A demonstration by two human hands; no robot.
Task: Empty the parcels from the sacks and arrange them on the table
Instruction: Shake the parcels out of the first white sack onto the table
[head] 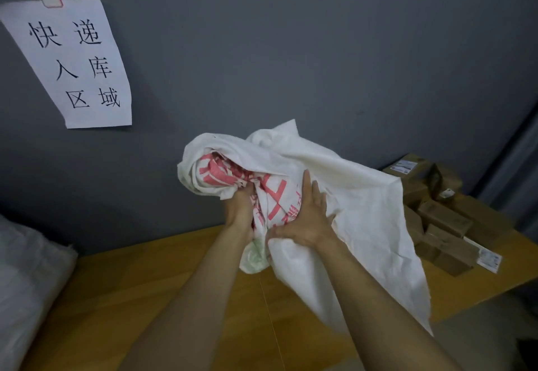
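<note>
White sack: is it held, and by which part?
Yes, the white sack is held: left hand grips its bunched red-printed middle; right hand presses flat beside.

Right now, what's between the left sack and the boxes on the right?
Head view: a crumpled white sack, gripped by the left hand, pressed by the right hand, over the wooden table.
</note>
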